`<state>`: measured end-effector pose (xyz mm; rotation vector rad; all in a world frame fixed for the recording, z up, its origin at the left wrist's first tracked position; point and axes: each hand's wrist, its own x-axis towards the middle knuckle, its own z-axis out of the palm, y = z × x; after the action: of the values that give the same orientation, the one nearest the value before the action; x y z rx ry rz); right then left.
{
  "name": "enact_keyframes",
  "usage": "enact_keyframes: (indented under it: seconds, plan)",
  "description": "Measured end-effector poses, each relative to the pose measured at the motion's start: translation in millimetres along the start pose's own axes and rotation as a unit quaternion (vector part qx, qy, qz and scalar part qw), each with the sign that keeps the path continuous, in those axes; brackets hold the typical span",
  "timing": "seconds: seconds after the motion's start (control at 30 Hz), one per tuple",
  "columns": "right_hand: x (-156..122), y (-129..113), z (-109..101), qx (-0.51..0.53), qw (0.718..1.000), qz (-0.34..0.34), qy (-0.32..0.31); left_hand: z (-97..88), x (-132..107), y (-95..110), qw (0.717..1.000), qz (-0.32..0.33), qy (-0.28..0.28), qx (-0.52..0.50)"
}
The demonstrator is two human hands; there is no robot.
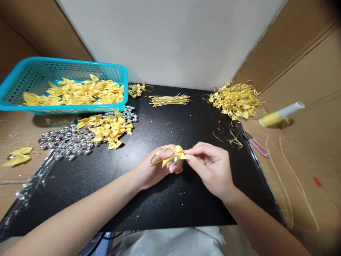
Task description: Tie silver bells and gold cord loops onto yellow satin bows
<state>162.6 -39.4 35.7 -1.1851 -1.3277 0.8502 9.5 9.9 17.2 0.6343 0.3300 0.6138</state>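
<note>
A small yellow satin bow [178, 153] with a silver bead at its middle and a gold loop of cord sits between both hands, over the black mat [149, 199]. My left hand [153, 170] is closed around the bow and its loop. The fingertips of my right hand [210, 165] pinch the bow's right wing. A loose heap of yellow bows [109, 128] lies to the left on a spread of silver beads [68, 140].
A turquoise basket [34, 76] with more yellow bows stands at the back left. Cut gold cords [169, 100] lie at the back middle, a pile of finished bows [236, 100] at the back right. Pink-handled scissors [255, 144] and a yellow glue stick [279, 114] lie right. Cardboard walls flank both sides.
</note>
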Motion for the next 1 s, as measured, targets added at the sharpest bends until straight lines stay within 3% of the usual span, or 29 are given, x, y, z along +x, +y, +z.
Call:
enact_keyframes:
  seconds: [0.2,0.43,0.77,1.0]
  plan:
    - [1,-8,-4,-0.105,0.988,-0.114,-0.003,-1.1,-1,-1,0.999,0.002,0.017,0.042]
    - [4,-13,-8,-0.145,0.973,-0.179,-0.013,-2.2,0,-2,0.998,0.007,0.028,0.062]
    - [1,-8,0,-0.110,0.986,-0.127,-0.011,-0.9,-1,-5,0.998,-0.013,0.024,0.054]
    - [5,-3,-6,-0.123,0.989,-0.078,-0.020,-3.3,0,-1,0.997,0.027,0.030,0.060]
